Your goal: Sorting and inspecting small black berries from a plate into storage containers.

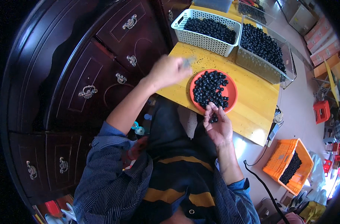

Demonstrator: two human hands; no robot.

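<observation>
Sleeves; L hand curled on blurred obj; R hand half-open w/ berries.

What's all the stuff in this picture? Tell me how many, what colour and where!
black round pieces: too many to count, black, in containers
plate: 1, orange-red, on table
basket: 1, white, table's far part
bins: at least 2, see-through, table's far part
table: 1, yellow, middle
drawer cabinet: 1, dark brown, left
crate: 1, orange, floor, right
stool: 1, red, far right
clutter: uncountable, mixed, right edge
sleeves: 2, blue striped, below
left hand: 1, bare, blurred, left of plate
right hand: 1, bare, plate's near edge, holding pieces
</observation>
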